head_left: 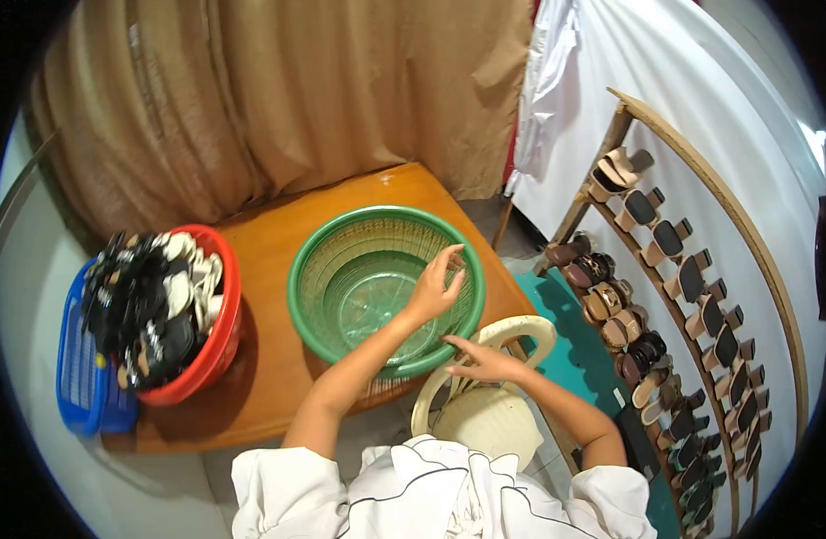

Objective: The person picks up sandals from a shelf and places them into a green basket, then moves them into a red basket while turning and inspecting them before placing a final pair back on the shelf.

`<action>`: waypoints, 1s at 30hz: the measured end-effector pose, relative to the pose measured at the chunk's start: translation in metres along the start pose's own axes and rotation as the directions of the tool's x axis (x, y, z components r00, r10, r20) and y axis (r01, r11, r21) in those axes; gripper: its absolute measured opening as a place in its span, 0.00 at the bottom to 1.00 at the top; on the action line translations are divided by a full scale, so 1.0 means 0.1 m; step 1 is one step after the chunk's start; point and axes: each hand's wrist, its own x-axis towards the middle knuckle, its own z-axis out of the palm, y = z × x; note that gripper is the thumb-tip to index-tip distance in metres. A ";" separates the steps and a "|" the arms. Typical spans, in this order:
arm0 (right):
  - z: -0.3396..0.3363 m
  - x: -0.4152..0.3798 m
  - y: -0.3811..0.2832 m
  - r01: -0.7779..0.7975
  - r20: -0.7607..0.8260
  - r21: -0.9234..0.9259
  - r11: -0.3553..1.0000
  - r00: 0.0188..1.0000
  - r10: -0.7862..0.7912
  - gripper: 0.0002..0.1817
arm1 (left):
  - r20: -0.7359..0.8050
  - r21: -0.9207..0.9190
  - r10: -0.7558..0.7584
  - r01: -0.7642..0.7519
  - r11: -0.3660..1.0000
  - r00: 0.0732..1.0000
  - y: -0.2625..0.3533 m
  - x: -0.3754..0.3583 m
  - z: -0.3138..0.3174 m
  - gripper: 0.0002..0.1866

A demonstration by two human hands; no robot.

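A green plastic basket (pixel 318 346) with a lattice wall stands on the wooden table in front of me, and no items show inside it. My left hand (pixel 438 286) reaches over the basket's right half, fingers loosely curved and apart, fingertips close to the far right rim. Just outside the front right rim is my right hand (pixel 489 362), its fingers stretched toward the basket and spread, above a cream plastic chair (pixel 489 420). Neither hand holds anything.
At the left, a red basket (pixel 229 269) heaped with black and white sandals (pixel 148 301) overlaps a blue basket (pixel 79 395) on the wooden table (pixel 269 269). A wooden rack (pixel 745 153) with rows of shoes (pixel 691 278) leans at the right. A brown curtain (pixel 314 90) hangs behind.
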 end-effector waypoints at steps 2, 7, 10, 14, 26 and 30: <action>0.12 0.02 -0.31 -0.246 -0.060 -0.286 0.926 0.969 0.239 0.31 | -0.049 0.016 -0.043 0.044 0.999 0.998 0.23 -0.26 -0.25 0.23; 0.55 0.02 -0.41 -0.280 -0.430 -0.583 0.763 0.903 0.004 0.24 | -0.340 0.146 -0.131 0.189 0.971 0.931 0.65 -1.13 -0.68 0.20; 0.68 0.11 -0.50 -0.294 -0.521 -0.594 0.749 0.850 -0.079 0.22 | -0.531 0.156 -0.183 0.307 0.939 0.828 0.74 -1.77 -0.83 0.17; 0.81 0.19 -0.62 -0.301 -0.523 -0.549 0.780 0.851 -0.040 0.21 | -0.651 0.069 -0.314 0.466 0.882 0.691 1.01 -2.44 -0.92 0.15; 1.37 0.59 -0.75 -0.147 -0.462 -0.546 0.825 0.874 -0.150 0.37 | -0.671 0.054 -0.318 0.472 0.880 0.670 1.17 -2.64 -0.97 0.17; 1.36 0.99 -0.76 -0.159 -0.450 -0.574 0.803 0.881 -0.147 0.39 | -0.692 -0.036 -0.363 0.472 0.881 0.624 1.08 -2.73 -1.19 0.17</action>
